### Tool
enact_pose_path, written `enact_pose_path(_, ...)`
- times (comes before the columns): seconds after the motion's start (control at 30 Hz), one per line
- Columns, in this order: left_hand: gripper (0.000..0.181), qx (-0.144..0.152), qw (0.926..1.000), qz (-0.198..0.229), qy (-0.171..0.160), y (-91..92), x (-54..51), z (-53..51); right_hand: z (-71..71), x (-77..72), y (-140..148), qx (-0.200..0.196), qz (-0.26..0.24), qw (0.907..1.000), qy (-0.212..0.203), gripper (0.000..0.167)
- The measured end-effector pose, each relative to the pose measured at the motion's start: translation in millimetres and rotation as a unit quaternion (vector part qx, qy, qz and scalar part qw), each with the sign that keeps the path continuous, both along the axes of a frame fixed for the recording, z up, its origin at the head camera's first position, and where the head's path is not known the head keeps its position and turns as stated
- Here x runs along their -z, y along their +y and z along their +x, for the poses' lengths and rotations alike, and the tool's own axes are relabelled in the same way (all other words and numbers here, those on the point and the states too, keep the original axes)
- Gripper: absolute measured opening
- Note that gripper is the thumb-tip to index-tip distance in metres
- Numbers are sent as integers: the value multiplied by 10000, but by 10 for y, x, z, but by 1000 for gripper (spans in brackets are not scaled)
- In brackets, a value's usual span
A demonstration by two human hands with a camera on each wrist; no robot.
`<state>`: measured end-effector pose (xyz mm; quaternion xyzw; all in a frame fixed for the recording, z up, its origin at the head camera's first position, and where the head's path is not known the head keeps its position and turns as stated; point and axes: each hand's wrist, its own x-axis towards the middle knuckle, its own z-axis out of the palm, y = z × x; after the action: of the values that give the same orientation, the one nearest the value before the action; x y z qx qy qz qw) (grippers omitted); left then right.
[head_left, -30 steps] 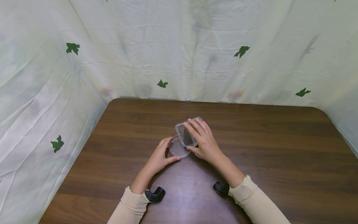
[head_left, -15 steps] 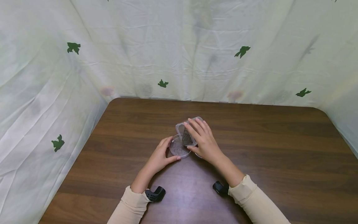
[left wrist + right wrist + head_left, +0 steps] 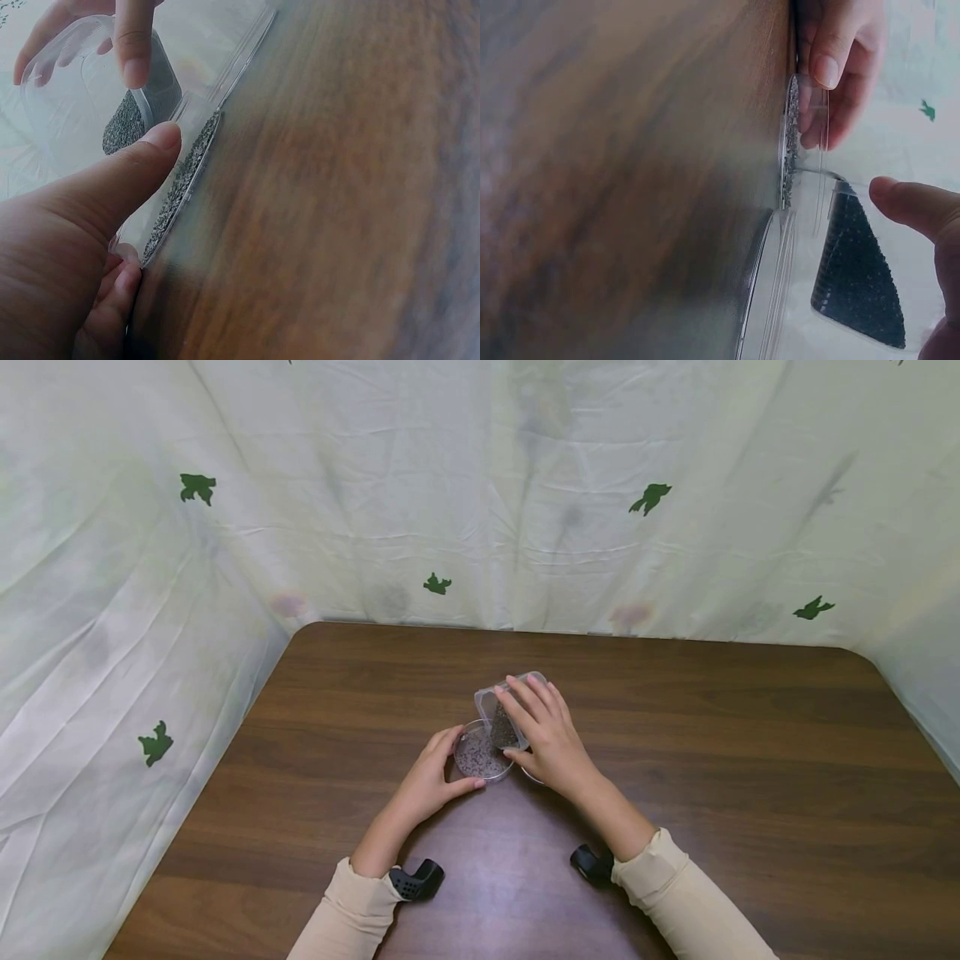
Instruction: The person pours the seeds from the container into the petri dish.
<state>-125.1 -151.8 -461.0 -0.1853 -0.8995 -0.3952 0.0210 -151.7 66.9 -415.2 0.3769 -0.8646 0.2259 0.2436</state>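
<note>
My left hand [image 3: 427, 781] holds a clear petri dish [image 3: 491, 778] on the table, thumb and fingers around its side. Dark fine granules [image 3: 478, 753] cover the dish's floor. Above the dish's right side, my right hand [image 3: 551, 743] grips a clear plastic tub [image 3: 485, 700], tilted so its lower edge is over the dish. In the right wrist view, a slanting mass of dark granules [image 3: 859, 277] lies inside the tub. A second clear round dish or lid [image 3: 759, 292] stands beside the first, mostly hidden under my right hand in the head view.
The brown wooden table [image 3: 712, 760] extends around both hands. A pale curtain [image 3: 360, 485] with green bird-like shapes hangs behind it and at the sides. Black wrist devices [image 3: 417, 881] sit at both cuffs.
Granules have spread across the petri dish, which looked bare a second ago, and grown denser. The tub has shifted slightly right. My left hand has hardly moved.
</note>
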Motion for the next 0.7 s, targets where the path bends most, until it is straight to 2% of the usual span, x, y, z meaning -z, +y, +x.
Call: enact_pose_path(0.7,86,-6,10000,-19,34,3,4,-5,-2,21,12,174,102,9998,33,97)
